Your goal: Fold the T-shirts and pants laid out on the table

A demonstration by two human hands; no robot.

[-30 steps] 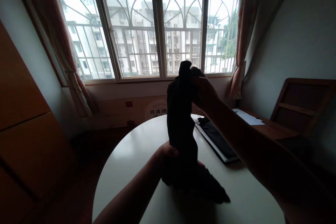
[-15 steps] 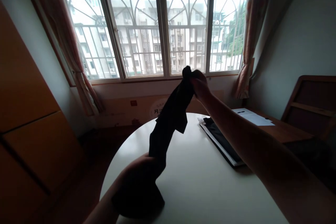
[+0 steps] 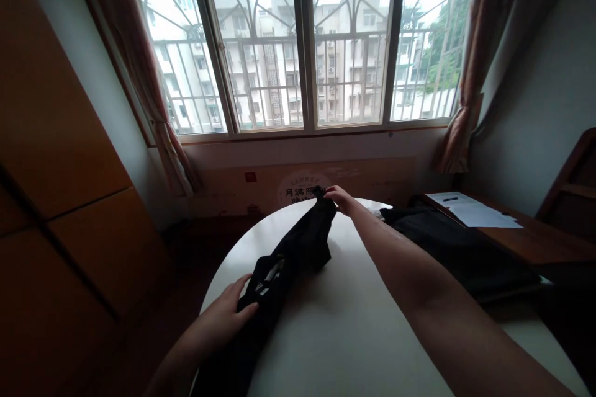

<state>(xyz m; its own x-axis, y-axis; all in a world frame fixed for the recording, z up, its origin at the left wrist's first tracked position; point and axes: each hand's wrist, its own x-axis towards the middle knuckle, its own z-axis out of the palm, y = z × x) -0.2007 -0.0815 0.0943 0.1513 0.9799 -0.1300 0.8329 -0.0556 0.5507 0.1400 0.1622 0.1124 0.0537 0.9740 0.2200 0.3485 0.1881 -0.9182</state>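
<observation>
R hand [image 3: 339, 198], just R of frame ctr, has fingertips pinched together on the far end of the black cloth [image 3: 311, 236]. L hand [image 3: 230, 307], lower L of ctr, lies on the same cloth further down; thumb and forefinger apart, cloth showing in the gap betw them. I read that as contact w/ spread fingers, not a clamp.

Cloth runs diag from mid-frame down to the bottom edge L of ctr, along the L part of the round white table [image 3: 363, 322]. Whitish patch [image 3: 270, 276] shows in it just up-R of my L thumb; can't tell what it is. Lower end too dark for me to read.

2nd black cloth pile [image 3: 447, 248] sits R of ctr, partly behind my R forearm. Beyond it, R side: white papers [image 3: 479, 211] w/ a pen [image 3: 451, 199] on top, on a brown wooden desk [image 3: 554, 245]. Barred window [image 3: 307, 74] across the top, L curtain [image 3: 161, 118] and R curtain [image 3: 459, 130] either side. Orange-brown cabinet [image 3: 60, 155] fills the L edge. Printed panel [image 3: 265, 177] under the window, mid-frame.
</observation>
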